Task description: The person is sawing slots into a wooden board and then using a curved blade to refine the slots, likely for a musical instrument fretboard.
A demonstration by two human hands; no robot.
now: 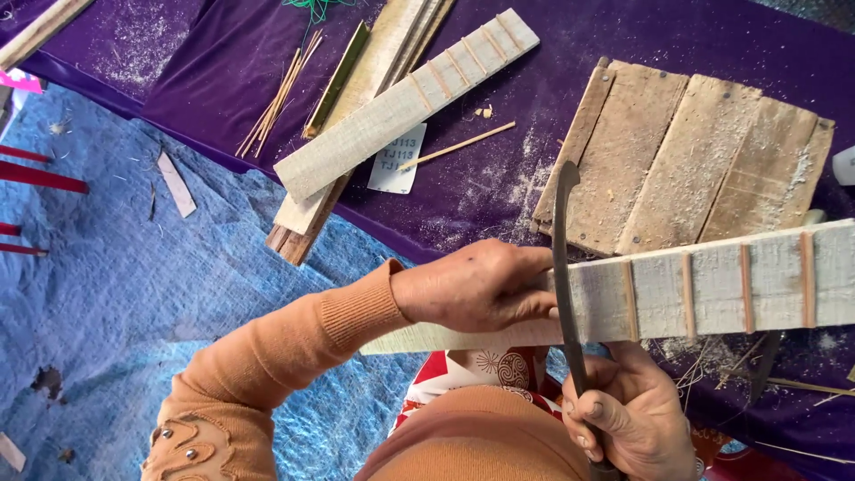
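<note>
A long pale wooden plank (721,287) with thin bamboo strips set crosswise lies across my lap and the purple cloth. My left hand (476,287) presses down on the plank's near end, fingers curled over its top. My right hand (634,414) grips the handle of a dark curved blade (561,258), which stands across the plank just beside my left fingertips, its tip reaching past the far edge.
A board of nailed planks (686,156) dusted with sawdust lies behind the plank. A second strip-marked plank (405,102) rests on stacked slats at the back, beside thin bamboo sticks (278,93) and a white paper tag (397,160). Blue tarp (134,258) covers the left.
</note>
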